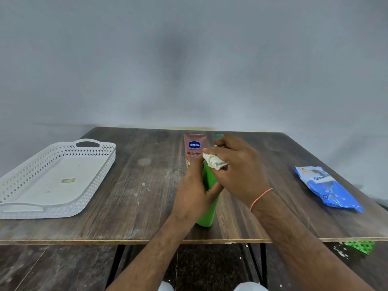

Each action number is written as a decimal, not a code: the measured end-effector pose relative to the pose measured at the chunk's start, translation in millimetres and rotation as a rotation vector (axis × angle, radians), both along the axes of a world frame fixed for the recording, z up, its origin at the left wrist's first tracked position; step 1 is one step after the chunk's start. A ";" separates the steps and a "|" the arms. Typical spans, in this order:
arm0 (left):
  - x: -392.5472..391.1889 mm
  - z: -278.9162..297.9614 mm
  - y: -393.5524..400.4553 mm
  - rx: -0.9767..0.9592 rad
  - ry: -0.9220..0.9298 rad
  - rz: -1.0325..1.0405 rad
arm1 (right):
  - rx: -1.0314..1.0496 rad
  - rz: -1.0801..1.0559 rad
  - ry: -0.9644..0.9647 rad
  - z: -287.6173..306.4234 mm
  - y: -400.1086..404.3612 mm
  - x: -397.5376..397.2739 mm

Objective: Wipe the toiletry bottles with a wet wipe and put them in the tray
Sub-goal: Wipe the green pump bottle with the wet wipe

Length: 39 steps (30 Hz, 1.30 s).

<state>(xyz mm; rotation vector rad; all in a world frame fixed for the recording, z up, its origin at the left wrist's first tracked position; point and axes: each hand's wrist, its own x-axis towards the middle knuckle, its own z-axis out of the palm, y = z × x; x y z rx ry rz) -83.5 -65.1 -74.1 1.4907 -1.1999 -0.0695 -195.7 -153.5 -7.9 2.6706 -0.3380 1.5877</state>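
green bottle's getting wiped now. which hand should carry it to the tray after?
Left, probably. The left hand already grips the green bottle, and the tray sits on that side. The right hand holds the wipe.

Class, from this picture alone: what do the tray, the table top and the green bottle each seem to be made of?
Tray: white moulded plastic, probably, given its perforated lattice walls and moulded handles.
Table top: wood-grain board, likely laminate; streaked brown surface, pale raw edge at the front.
Green bottle: smooth, opaque plastic, apparently, with a dull sheen.

Plain room, likely a home: worn wooden table (pixel 136 185) against bare grey wall (pixel 189 59).
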 end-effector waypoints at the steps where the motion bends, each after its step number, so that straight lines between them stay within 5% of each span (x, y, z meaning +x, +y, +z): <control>1: 1.4 0.5 0.4 -0.004 -0.002 -0.013 | 0.020 0.025 -0.021 -0.5 -2.5 -3.7; 10: 9.4 -0.8 8.8 0.017 0.030 -0.144 | 0.165 0.059 -0.298 21.6 -11.5 -20.6; 17: 16.5 -3.8 6.7 0.033 0.003 -0.180 | 0.124 0.198 0.078 38.1 -21.6 -9.4; 39: 39.9 5.7 21.8 0.073 -0.028 -0.248 | 0.474 0.126 0.183 -22.0 -23.7 -20.2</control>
